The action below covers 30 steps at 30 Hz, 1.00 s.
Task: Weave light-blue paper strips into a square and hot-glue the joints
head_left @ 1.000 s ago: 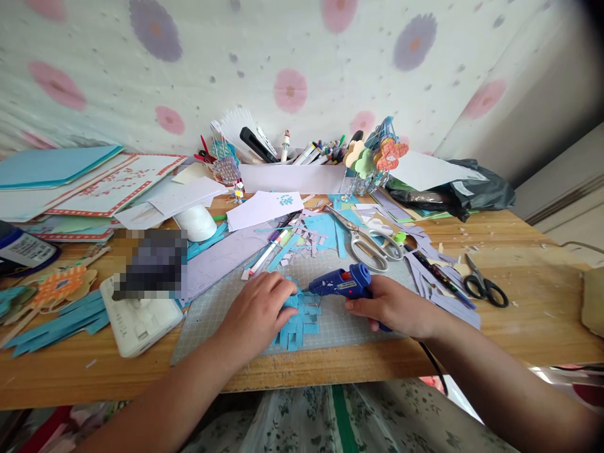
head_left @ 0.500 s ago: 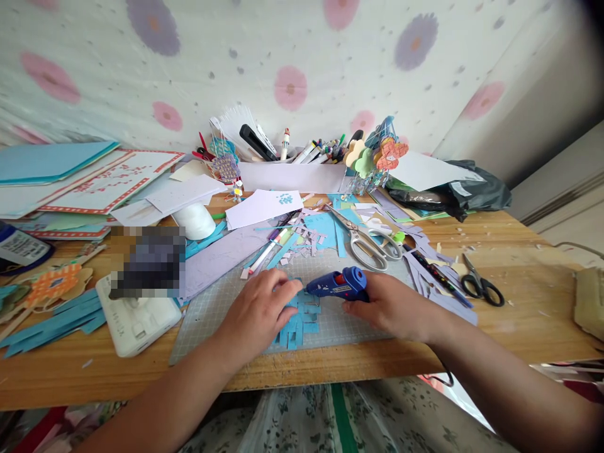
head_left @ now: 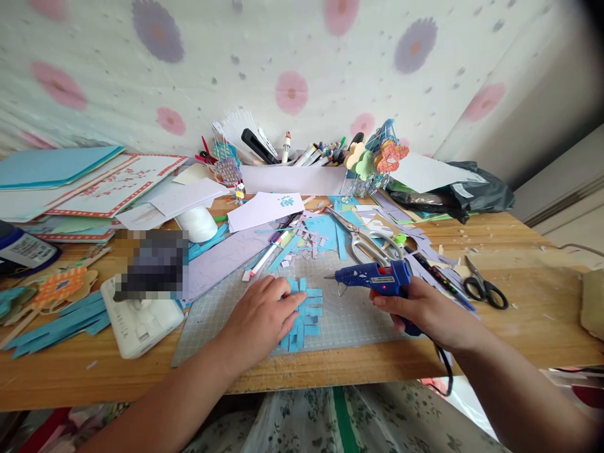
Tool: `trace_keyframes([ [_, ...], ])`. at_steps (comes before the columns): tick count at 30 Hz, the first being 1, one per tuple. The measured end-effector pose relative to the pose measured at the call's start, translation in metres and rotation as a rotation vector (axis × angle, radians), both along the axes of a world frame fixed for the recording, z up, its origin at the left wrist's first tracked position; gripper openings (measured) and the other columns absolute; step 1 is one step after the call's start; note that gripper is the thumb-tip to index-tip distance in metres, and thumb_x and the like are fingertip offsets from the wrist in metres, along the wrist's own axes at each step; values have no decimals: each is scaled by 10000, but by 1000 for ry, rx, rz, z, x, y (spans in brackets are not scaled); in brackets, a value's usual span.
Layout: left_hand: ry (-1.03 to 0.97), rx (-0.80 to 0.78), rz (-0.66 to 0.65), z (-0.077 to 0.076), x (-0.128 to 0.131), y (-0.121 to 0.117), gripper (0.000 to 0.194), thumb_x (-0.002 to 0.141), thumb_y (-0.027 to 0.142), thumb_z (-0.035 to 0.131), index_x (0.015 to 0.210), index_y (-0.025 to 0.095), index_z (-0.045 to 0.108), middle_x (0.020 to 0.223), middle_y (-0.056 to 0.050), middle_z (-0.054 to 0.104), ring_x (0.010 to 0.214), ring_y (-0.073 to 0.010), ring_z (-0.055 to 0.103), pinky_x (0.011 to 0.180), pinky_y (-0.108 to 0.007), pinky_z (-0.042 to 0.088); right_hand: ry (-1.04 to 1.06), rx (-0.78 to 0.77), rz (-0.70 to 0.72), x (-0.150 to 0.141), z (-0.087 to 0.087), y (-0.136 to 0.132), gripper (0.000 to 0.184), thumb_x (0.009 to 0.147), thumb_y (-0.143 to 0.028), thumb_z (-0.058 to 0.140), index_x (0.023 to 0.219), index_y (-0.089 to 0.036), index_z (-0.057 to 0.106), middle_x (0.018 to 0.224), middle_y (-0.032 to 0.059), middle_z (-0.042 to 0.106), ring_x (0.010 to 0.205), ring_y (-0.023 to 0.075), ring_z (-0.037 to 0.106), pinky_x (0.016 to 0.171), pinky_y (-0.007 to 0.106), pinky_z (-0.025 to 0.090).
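On a grey cutting mat lies a patch of woven blue paper strips, with loose strip ends along its right side. My left hand is closed at its left edge, the index finger pressing on the strips; the thumb and other fingertips partly hide the weave. A blue hot glue gun is gripped in my right hand, its nozzle pointing left above the mat, apart from the paper. A small red light shows on the gun, and its black cord hangs over the desk's front edge.
Large silver scissors lie behind the glue gun, and small black-handled scissors to the right. Purple paper scraps and markers cover the mat's back. A white device stands at left beside blue strips.
My right hand has drawn the glue gun right, away from the woven strips. My left index finger has stretched out and come down on the paper.
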<state>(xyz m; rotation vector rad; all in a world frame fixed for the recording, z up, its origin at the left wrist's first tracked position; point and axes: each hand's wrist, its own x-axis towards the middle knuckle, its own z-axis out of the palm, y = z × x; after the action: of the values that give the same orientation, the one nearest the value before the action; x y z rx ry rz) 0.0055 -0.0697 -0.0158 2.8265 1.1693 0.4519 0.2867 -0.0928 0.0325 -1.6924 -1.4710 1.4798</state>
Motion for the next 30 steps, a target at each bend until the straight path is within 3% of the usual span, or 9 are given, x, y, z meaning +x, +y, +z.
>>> trace_keyframes([
  [15, 50, -124, 25, 5, 2, 0, 264, 851, 182, 570, 1104, 222, 634, 884, -54, 576, 856, -226, 540, 776, -389, 476, 30, -4, 36, 1, -4, -8, 325, 753, -472, 625, 789, -163, 531, 593, -30, 498, 511, 112, 493, 501, 238, 358],
  [24, 23, -157, 51, 6, 2, -2, 281, 907, 230, 474, 1151, 192, 608, 932, -74, 581, 895, -241, 531, 805, -418, 461, 56, -18, 30, 0, -1, -14, 321, 755, -465, 624, 809, -161, 534, 584, -31, 500, 510, 106, 486, 504, 234, 345],
  [30, 61, -147, 84, 8, 7, -3, 375, 847, 358, 584, 1182, 191, 604, 976, -92, 589, 942, -272, 528, 852, -459, 451, 78, 8, 26, 1, -5, -15, 319, 747, -454, 637, 814, -153, 554, 644, -13, 532, 510, 102, 498, 508, 238, 356],
])
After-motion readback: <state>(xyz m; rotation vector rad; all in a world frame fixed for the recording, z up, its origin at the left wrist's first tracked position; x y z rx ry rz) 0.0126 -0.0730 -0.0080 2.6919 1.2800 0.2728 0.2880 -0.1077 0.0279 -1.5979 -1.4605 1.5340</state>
